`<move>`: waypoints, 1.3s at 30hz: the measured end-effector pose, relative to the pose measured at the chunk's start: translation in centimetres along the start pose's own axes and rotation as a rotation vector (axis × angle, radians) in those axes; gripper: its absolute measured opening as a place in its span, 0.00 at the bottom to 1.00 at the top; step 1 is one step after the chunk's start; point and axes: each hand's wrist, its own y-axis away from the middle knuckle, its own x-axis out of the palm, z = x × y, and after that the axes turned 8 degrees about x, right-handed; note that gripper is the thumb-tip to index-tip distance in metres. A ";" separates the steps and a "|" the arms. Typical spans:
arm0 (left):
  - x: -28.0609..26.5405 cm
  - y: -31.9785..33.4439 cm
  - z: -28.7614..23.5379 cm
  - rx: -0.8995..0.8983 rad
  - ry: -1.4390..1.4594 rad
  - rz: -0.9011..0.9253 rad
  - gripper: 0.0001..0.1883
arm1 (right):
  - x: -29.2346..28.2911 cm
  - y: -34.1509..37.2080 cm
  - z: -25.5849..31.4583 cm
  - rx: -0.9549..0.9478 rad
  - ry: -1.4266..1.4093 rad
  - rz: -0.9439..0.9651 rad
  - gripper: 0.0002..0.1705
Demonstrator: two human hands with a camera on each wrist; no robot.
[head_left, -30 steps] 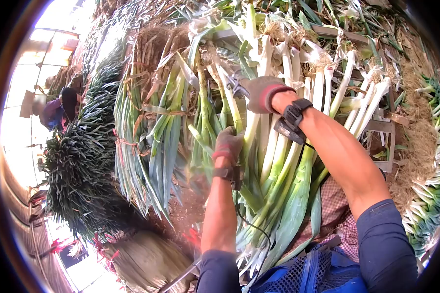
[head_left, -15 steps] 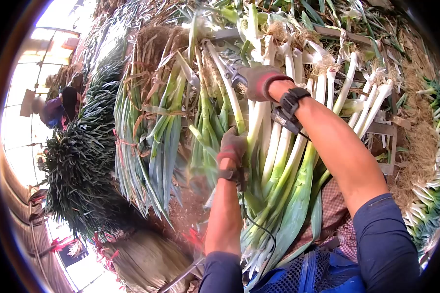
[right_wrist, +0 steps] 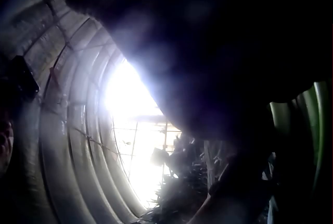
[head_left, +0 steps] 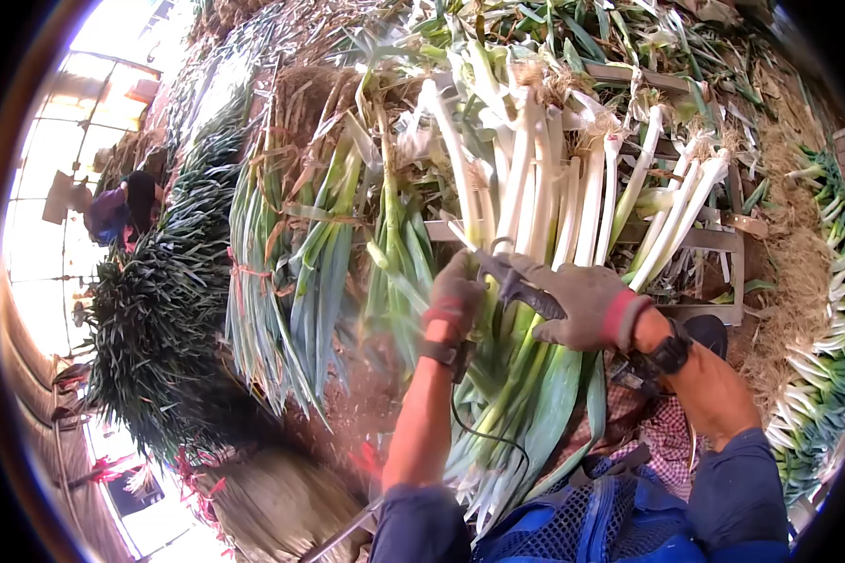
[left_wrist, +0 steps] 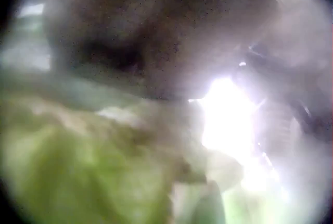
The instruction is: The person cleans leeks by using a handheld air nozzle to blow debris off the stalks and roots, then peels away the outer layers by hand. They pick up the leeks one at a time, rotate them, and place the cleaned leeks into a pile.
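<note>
In the head view, my gloved left hand [head_left: 457, 289] grips a leek low down, beside a pale stalk [head_left: 453, 155] that rises above it. Close on its right, my gloved right hand [head_left: 577, 302] holds a grey gun-shaped hand tool [head_left: 526, 293], whose front end reaches toward the left fingers. Several white leeks [head_left: 587, 202] lie side by side beyond the hands, roots away from me. Their green leaves [head_left: 545, 403] spread down toward my lap. The left wrist view is blurred, with green leaf [left_wrist: 93, 172] below a dark glove shape; the right wrist view is mostly dark.
A wooden frame [head_left: 699, 310] shows under the leeks. Unpeeled leeks [head_left: 329, 235] hang at the left, with a big dark-green pile [head_left: 160, 347] beyond. Root trimmings [head_left: 789, 281] and a row of leeks [head_left: 812, 413] line the right. Another person [head_left: 127, 211] is at the far left.
My right hand has come down with the tool from the leeks' upper ends to beside my left hand. The left hand keeps its hold, slightly lower in view.
</note>
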 end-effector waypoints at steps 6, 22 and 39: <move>-0.9 1.3 -3.1 0.151 -0.369 0.117 0.10 | 0.8 1.1 1.3 0.046 -0.132 -0.065 0.59; -10.9 -10.3 2.3 -0.348 -0.855 -0.097 0.22 | 2.9 -0.6 1.5 0.017 -0.135 0.059 0.59; -7.1 -2.4 2.8 -0.182 -0.747 -0.242 0.19 | 3.2 -5.6 5.3 0.013 -0.067 0.170 0.55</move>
